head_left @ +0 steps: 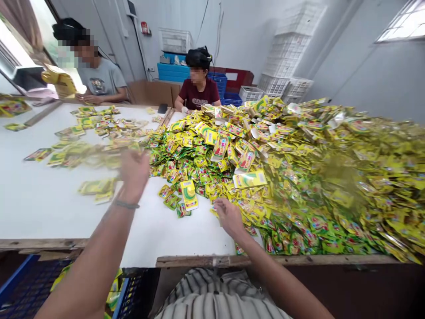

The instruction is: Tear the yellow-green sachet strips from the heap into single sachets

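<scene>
My left hand (134,170) is over the left part of the white table, close to the left edge of the big pile. Motion smears its fingers, so any hold is hidden. My right hand (229,218) is low at the pile's near edge, fingers bent together beside yellow sachets (254,212); what they hold, if anything, does not show. Between the hands lie a yellow flat packet (189,195) with a green print and a few small green sachets (171,201). Another yellow packet (249,179) rests on the pile. Blurred yellow packets (96,188) lie left of my left hand.
The heap of sachets (332,186) covers the table's right side. Loose packets (109,126) are scattered at left. Wooden strips (199,261) edge the white table (159,235). Blue crates (126,294) stand below. Two people (199,88) sit across; white baskets (282,57) are stacked behind.
</scene>
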The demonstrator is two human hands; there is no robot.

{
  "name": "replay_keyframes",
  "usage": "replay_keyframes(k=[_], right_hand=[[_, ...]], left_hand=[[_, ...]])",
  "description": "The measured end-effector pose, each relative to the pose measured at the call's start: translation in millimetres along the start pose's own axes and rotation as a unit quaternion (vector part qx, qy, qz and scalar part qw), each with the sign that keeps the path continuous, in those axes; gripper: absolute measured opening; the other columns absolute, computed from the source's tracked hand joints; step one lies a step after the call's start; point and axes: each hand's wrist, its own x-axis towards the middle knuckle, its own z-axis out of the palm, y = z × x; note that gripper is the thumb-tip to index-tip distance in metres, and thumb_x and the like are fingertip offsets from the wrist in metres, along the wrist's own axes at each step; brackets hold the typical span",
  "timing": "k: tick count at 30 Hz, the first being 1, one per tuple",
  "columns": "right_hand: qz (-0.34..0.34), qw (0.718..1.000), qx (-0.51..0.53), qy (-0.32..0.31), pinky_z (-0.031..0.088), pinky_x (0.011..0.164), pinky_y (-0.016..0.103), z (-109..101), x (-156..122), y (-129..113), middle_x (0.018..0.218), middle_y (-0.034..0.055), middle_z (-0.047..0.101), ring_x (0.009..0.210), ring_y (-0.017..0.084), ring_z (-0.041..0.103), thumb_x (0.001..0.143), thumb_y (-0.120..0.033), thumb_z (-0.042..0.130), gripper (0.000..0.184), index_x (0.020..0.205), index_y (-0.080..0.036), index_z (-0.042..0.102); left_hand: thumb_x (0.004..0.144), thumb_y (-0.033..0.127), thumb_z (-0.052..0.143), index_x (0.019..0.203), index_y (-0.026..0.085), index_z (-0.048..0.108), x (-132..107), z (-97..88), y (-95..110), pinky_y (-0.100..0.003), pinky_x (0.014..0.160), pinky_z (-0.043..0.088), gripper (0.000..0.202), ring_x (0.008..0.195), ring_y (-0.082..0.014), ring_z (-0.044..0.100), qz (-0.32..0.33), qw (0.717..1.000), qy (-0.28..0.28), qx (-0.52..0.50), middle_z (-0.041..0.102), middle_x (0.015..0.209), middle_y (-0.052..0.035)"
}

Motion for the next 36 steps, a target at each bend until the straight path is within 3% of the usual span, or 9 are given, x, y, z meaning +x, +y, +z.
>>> replay_keyframes(k=[3,6,9,12,15,19,23,28,36], right_hand=[[-0.084,0.978,-0.189,-0.008,0.043,0.083,0.034,-5.5,25.2,4.0,0.107,0.0101,0.066,0.099,0.023,0.057,0.082,-0.007,0.046,0.037,0.114,-0.018,0.059],[-0.167,0.925,-0.334,-0.072,0.036,0.086,0.039,-10.7,44.9,4.8,0.12,0.011,0.061,0.109,0.028,0.046,0.073,-0.003,0.055,0.058,0.128,-0.021,0.052],[-0.184,0.904,-0.365,-0.124,0.032,0.085,0.04,-10.8,55.3,6.5,0.103,0.0111,0.065,0.105,0.028,0.046,0.077,-0.008,0.057,0.032,0.106,-0.02,0.064],[-0.163,0.94,-0.288,-0.08,0.031,0.087,0.04,-8.4,55.4,8.4,0.098,0.0109,0.066,0.105,0.026,0.048,0.085,-0.017,0.054,0.011,0.086,-0.018,0.064],[-0.125,0.983,-0.135,-0.006,0.037,0.086,0.037,-8.4,46.1,5.7,0.102,0.0094,0.065,0.101,0.023,0.055,0.09,-0.023,0.047,0.014,0.095,-0.019,0.059],[0.015,0.992,0.116,-0.041,0.045,0.06,0.027,-11.1,27.8,-4.5,0.075,0.0001,0.062,0.066,0.016,0.06,0.092,-0.039,0.04,0.027,0.111,-0.022,0.049],[0.076,0.975,0.185,-0.099,0.039,0.048,0.023,-12.8,15.9,-9.1,0.062,-0.0045,0.053,0.051,0.012,0.049,0.086,-0.045,0.05,0.038,0.114,-0.021,0.051],[0.027,0.98,0.125,-0.15,0.035,0.05,0.022,-11.6,11.8,-6.3,0.07,-0.0023,0.056,0.055,0.01,0.043,0.08,-0.044,0.06,0.032,0.099,-0.02,0.061],[0.087,0.96,0.255,-0.079,0.038,0.051,0.022,12.1,0.8,-15.7,0.065,-0.0047,0.045,0.055,0.01,0.04,0.07,-0.053,0.066,0.037,0.076,-0.022,0.046]], left_hand=[[0.075,0.013,0.058,0.124,0.016,0.054,-48.8,35.9,-2.6,-0.043,0.091,0.045,0.049,0.111,-0.0299,0.054,0.175,0.967,-0.145,0.118,0.057,0.12,-0.0168],[0.066,0.0,0.059,0.126,0.027,0.057,-81.9,63.5,-18.0,-0.052,0.106,0.029,0.066,0.137,-0.0365,0.028,0.337,0.874,-0.29,0.195,0.032,0.15,-0.0125],[0.068,0.006,0.063,0.118,0.028,0.064,-81.6,74.4,-35.1,-0.058,0.11,0.018,0.055,0.141,-0.0392,0.017,0.379,0.838,-0.343,0.193,0.028,0.154,-0.0098],[0.076,0.018,0.061,0.105,0.022,0.07,-71.8,74.3,-41.1,-0.053,0.109,0.023,0.031,0.137,-0.0373,0.029,0.394,0.841,-0.35,0.12,0.049,0.141,-0.0122],[0.085,0.032,0.053,0.11,0.02,0.067,-76.9,66.0,-37.5,-0.039,0.094,0.043,0.031,0.109,-0.0293,0.059,0.313,0.881,-0.353,0.036,0.069,0.108,-0.0109],[0.082,0.049,0.055,0.117,0.019,0.063,-107.4,44.3,-33.0,-0.031,0.074,0.047,0.047,0.082,-0.0249,0.065,0.158,0.92,-0.354,-0.052,0.072,0.093,-0.0071],[0.079,0.045,0.06,0.112,0.021,0.067,-141.9,25.6,-38.4,-0.03,0.081,0.047,0.04,0.091,-0.0242,0.064,0.071,0.887,-0.426,-0.163,0.072,0.1,-0.0045],[0.072,0.042,0.069,0.115,0.016,0.065,-168.9,16.2,-47.5,-0.034,0.09,0.048,0.05,0.103,-0.0265,0.062,-0.067,0.859,-0.43,-0.27,0.068,0.115,-0.0075],[0.07,0.043,0.073,0.12,0.017,0.061,-185.1,14.3,-44.0,-0.035,0.087,0.052,0.058,0.099,-0.025,0.066,-0.204,0.791,-0.443,-0.369,0.069,0.116,-0.0074]])
